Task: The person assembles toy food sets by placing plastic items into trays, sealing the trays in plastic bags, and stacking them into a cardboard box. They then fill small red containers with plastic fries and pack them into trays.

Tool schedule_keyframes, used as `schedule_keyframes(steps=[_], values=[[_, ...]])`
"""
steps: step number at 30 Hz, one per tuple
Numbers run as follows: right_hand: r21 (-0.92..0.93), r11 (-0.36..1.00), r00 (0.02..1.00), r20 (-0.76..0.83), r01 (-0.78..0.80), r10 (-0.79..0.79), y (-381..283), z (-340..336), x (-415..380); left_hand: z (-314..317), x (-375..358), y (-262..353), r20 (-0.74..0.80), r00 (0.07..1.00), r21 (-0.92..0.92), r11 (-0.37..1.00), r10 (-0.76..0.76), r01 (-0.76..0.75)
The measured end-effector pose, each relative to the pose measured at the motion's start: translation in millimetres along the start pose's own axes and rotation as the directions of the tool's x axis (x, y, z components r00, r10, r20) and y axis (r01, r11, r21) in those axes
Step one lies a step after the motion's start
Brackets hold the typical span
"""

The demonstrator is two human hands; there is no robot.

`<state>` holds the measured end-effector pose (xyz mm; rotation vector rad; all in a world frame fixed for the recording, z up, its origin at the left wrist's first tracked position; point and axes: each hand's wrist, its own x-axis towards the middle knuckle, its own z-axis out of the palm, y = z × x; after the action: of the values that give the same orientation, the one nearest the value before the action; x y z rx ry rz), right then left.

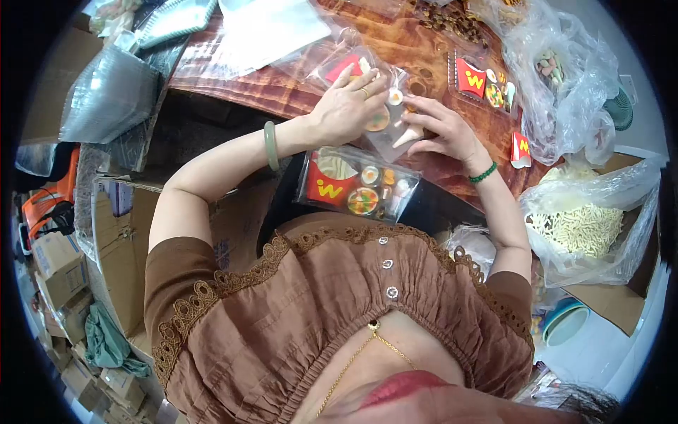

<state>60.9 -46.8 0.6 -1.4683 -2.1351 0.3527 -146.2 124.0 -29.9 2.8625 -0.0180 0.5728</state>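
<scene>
My left hand (pixel 347 106) lies over a clear plastic pack, its fingers stretched out, near a red toy fries box (pixel 345 68) with pale tips. Partly under that hand is a small round toy dish (pixel 377 119). My right hand (pixel 446 131) is curled, with its fingers and thumb around a small pale cone-shaped piece (pixel 407 136); part of the cone is hidden. Between the hands, a toy fried egg (pixel 395 96) lies on the clear plastic (pixel 387 147). Close to my body rests another clear pack (pixel 337 204) with red fries box, egg and bowl pieces.
A similar pack (pixel 469 79) and a loose red fries box (pixel 520 150) lie on the wooden table (pixel 240 93) to the right. Clear bags (pixel 565 116) crowd that side. Beside the table, a lined carton holds pale fry-like pieces (pixel 580 232). Stacked clear trays (pixel 109 95) stand left.
</scene>
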Motion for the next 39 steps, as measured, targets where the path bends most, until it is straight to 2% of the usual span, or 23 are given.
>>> schedule_keyframes(steps=[2,4,6,7,9,10,12,13,16,18,20,21,24,25,26,27,28,30,31,33,36,37,39], values=[[0.141,0.986,0.982,-0.148,-0.095,0.115,-2.2,8.2,4.3,-6.8,7.1,11.6,0.053,0.996,-0.071,0.995,0.068,-0.065],[0.018,0.994,0.935,-0.339,-0.11,0.109,-0.4,15.1,15.5,-7.7,14.0,26.2,0.008,0.992,-0.227,0.967,0.122,-0.118],[0.005,0.987,0.926,-0.346,-0.16,0.152,5.7,21.0,22.1,-10.0,18.6,40.0,0.035,0.982,-0.4,0.903,0.185,-0.155],[-0.018,0.986,0.919,-0.367,-0.164,0.146,3.9,20.5,28.7,-23.8,23.9,48.4,-0.005,0.979,-0.366,0.911,0.203,-0.19],[0.048,0.984,0.878,-0.446,-0.172,0.175,-12.8,9.5,42.6,-66.7,35.5,56.6,0.217,0.976,-0.453,0.886,0.003,0.098],[0.034,0.999,0.888,-0.458,-0.04,0.051,-22.1,-7.3,47.0,-105.2,40.7,60.8,0.225,0.974,-0.47,0.875,-0.01,0.117],[0.066,0.976,0.841,-0.521,0.209,-0.145,-58.2,-46.5,62.0,-153.2,40.7,60.5,0.076,0.996,-0.741,0.665,-0.05,0.091],[0.149,0.95,0.824,-0.546,0.275,-0.153,-69.8,-58.3,64.4,-162.4,41.2,60.4,-0.08,0.995,-0.824,0.566,-0.067,-0.028],[0.175,0.927,0.78,-0.605,0.331,-0.164,-100.5,-74.2,67.1,-198.0,25.7,54.3,-0.143,0.984,-0.92,0.382,-0.105,-0.093],[0.324,0.935,0.804,-0.588,0.142,0.082,-116.7,-59.3,72.8,-192.7,10.6,42.8,0.085,0.957,-0.967,0.209,-0.278,0.147],[0.428,0.903,0.805,-0.519,-0.045,0.286,-118.5,-40.8,75.0,-177.6,-6.0,27.2,0.33,0.855,-0.934,-0.011,-0.399,0.356],[0.453,0.882,0.802,-0.473,-0.134,0.365,-109.9,-26.9,74.2,-158.9,-17.9,14.8,0.394,0.817,-0.905,-0.026,-0.42,0.424],[0.498,0.816,0.828,-0.295,-0.292,0.477,-67.0,13.8,67.8,-98.1,-46.8,2.5,0.47,0.658,-0.866,-0.161,-0.589,0.474],[0.466,0.738,0.789,-0.126,-0.488,0.601,-57.9,15.5,67.7,-81.8,-53.4,-2.4,0.503,0.605,-0.848,-0.215,-0.617,0.485],[0.465,0.737,0.789,-0.122,-0.491,0.602,-52.0,17.0,72.0,-70.0,-56.5,-5.3,0.534,0.552,-0.829,-0.267,-0.64,0.492],[0.054,0.891,0.819,-0.371,-0.451,0.437,-47.1,18.1,75.4,-59.2,-58.1,-7.1,0.525,0.485,-0.813,-0.245,-0.699,0.528],[-0.384,0.832,0.842,-0.512,-0.4,0.169,-44.6,18.1,78.4,-54.7,-57.5,-8.2,0.526,0.488,-0.814,-0.246,-0.697,0.526],[-0.348,0.87,0.846,-0.515,-0.349,0.134,-58.5,11.1,100.4,-47.5,-54.7,-10.0,0.467,0.534,-0.847,-0.183,-0.705,0.499],[-0.424,0.888,0.908,-0.418,-0.178,-0.018,-64.9,11.4,112.5,-43.5,-53.1,-9.7,0.473,0.537,-0.845,-0.186,-0.698,0.502],[-0.485,0.875,0.935,-0.313,-0.009,-0.164,-60.9,17.4,126.1,-38.7,-47.6,-10.7,0.326,0.645,-0.905,-0.031,-0.691,0.425],[-0.295,0.955,0.981,-0.166,0.042,-0.095,-28.7,37.4,135.2,-38.8,-43.1,-8.7,0.194,0.701,-0.894,0.17,-0.687,0.415],[-0.293,0.955,0.982,-0.164,0.041,-0.092,-25.8,36.9,135.6,-34.8,-44.5,-12.5,0.197,0.699,-0.894,0.166,-0.687,0.415],[-0.254,0.966,0.994,-0.08,0.048,-0.071,-21.8,36.4,134.6,-24.4,-49.6,-22.2,0.062,0.767,-0.818,0.408,-0.639,0.405]])
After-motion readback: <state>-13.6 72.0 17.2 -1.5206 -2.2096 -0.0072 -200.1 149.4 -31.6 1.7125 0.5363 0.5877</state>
